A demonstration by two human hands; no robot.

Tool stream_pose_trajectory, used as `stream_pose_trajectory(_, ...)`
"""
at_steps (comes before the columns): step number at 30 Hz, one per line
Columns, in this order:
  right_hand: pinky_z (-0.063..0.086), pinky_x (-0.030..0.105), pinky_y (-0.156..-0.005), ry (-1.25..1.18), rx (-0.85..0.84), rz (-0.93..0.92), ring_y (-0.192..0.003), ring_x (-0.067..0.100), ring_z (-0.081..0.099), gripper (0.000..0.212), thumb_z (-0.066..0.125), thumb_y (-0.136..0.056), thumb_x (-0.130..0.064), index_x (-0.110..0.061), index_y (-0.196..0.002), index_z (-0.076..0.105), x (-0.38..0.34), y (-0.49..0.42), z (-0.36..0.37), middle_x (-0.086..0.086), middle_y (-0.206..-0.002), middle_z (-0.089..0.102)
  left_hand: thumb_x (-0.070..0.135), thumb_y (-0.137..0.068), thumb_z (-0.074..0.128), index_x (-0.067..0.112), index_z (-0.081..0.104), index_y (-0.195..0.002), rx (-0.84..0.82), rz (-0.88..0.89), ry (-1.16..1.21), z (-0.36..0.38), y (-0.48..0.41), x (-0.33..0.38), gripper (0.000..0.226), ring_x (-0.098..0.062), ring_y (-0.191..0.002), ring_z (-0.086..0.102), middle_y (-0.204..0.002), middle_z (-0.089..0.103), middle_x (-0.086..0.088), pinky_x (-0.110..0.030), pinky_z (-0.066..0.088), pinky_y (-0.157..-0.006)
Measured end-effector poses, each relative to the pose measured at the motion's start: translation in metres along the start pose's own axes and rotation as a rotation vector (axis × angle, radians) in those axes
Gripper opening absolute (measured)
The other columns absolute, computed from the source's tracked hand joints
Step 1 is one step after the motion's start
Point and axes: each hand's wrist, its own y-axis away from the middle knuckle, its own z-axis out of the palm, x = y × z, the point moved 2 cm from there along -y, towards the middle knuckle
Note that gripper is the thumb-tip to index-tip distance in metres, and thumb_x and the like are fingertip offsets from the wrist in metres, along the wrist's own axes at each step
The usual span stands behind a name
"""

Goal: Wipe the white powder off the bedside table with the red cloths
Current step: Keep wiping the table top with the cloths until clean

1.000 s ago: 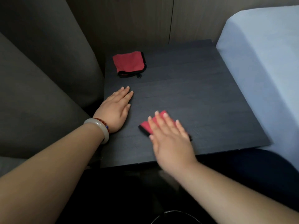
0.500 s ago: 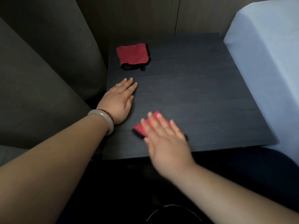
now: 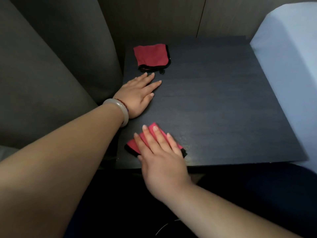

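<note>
The dark bedside table (image 3: 223, 103) fills the middle of the view. My right hand (image 3: 159, 158) lies flat with spread fingers on a folded red cloth with black edging (image 3: 133, 146) near the table's front edge. A faint pale smear of powder (image 3: 187, 141) shows just right of that cloth. My left hand (image 3: 137, 95), a pale bangle on the wrist, rests flat and empty on the table's left side. A second red cloth (image 3: 151, 56) lies folded at the back left, just beyond my left fingertips.
A pale blue bed (image 3: 288, 62) borders the table on the right. Dark grey upholstery (image 3: 51, 66) rises on the left. Wood panelling (image 3: 154, 16) stands behind the table. The floor below the front edge is dark.
My right hand has slid the cloth leftward along the front edge. My left hand has stayed flat on the table.
</note>
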Motion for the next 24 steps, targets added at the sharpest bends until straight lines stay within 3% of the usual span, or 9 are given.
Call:
stream_pose_trajectory(3,0.017,0.041,-0.119,0.077,-0.002,-0.038,-0.146,0.016,0.024,0.055,0.032,-0.094,-0.037,-0.030,-0.148,0.036,0.032,-0.008,-0.012,-0.005,-0.157,0.031,0.034,-0.103,0.027,0.027,0.021,-0.154,0.017,0.003,-0.008,0.000,-0.002,0.000,0.051,-0.025,-0.150,0.008,-0.163,0.012,-0.005,-0.038,0.008,-0.119)
stream_pose_trajectory(6,0.007,0.041,-0.120,0.113,0.011,0.236,-0.149,0.014,0.007,0.054,0.023,-0.099,-0.037,-0.031,-0.153,0.020,0.081,-0.023,-0.036,-0.007,-0.162,0.013,0.034,-0.104,0.028,0.029,0.019,-0.154,0.004,-0.012,0.001,0.001,-0.004,0.000,0.051,-0.023,-0.150,0.006,-0.163,0.010,-0.003,-0.036,0.005,-0.118)
stream_pose_trajectory(8,0.002,0.040,-0.119,0.121,0.011,0.292,-0.150,0.017,0.003,0.054,0.023,-0.100,-0.036,-0.030,-0.154,0.017,0.078,-0.025,-0.036,-0.006,-0.163,0.009,0.034,-0.104,0.028,0.029,0.019,-0.154,0.011,-0.018,0.001,0.002,-0.004,0.000,0.052,-0.022,-0.150,0.006,-0.163,0.010,-0.003,-0.035,0.005,-0.118)
stream_pose_trajectory(11,0.013,0.043,-0.118,0.087,-0.022,0.012,-0.148,0.022,0.018,0.056,0.032,-0.094,-0.035,-0.029,-0.149,0.034,0.020,-0.012,-0.016,-0.002,-0.159,0.027,0.033,-0.104,0.028,0.029,0.020,-0.154,0.021,-0.017,0.007,0.002,-0.004,-0.002,0.052,-0.023,-0.150,0.006,-0.163,0.011,-0.003,-0.036,0.006,-0.119)
stream_pose_trajectory(13,0.013,0.042,-0.119,0.042,-0.078,-0.130,-0.148,0.019,0.020,0.054,0.035,-0.093,-0.036,-0.032,-0.146,0.039,0.000,-0.005,-0.005,-0.004,-0.157,0.030,0.034,-0.103,0.027,0.030,0.019,-0.154,0.013,-0.019,0.006,0.003,-0.004,-0.001,0.052,-0.023,-0.150,0.005,-0.163,0.010,-0.003,-0.037,0.006,-0.120)
stream_pose_trajectory(18,-0.003,0.037,-0.119,-0.014,-0.135,-0.226,-0.149,0.012,0.006,0.056,0.024,-0.095,-0.050,-0.039,-0.150,0.027,0.026,-0.019,-0.022,-0.009,-0.161,0.015,0.033,-0.104,0.028,0.029,0.020,-0.154,0.023,-0.027,0.014,0.003,-0.005,-0.001,0.051,-0.022,-0.150,0.005,-0.163,0.010,-0.002,-0.036,0.005,-0.120)
stream_pose_trajectory(21,0.000,0.037,-0.119,-0.119,-0.013,-0.030,-0.149,0.017,0.007,0.059,0.021,-0.096,-0.054,-0.035,-0.151,0.025,0.070,-0.049,-0.045,-0.005,-0.161,0.015,0.033,-0.104,0.029,0.029,0.021,-0.154,0.015,-0.053,0.028,0.005,-0.004,0.001,0.051,-0.022,-0.150,0.005,-0.163,0.010,-0.003,-0.036,0.005,-0.120)
stream_pose_trajectory(24,0.004,0.039,-0.120,0.031,0.041,0.190,-0.150,0.020,0.008,0.058,0.029,-0.099,-0.049,-0.029,-0.153,0.022,0.130,-0.076,-0.059,0.000,-0.162,0.015,0.030,-0.104,0.032,0.022,0.024,-0.153,-0.011,-0.146,0.062,0.001,-0.002,0.011,0.051,-0.022,-0.150,0.008,-0.163,0.012,-0.005,-0.035,0.006,-0.121)
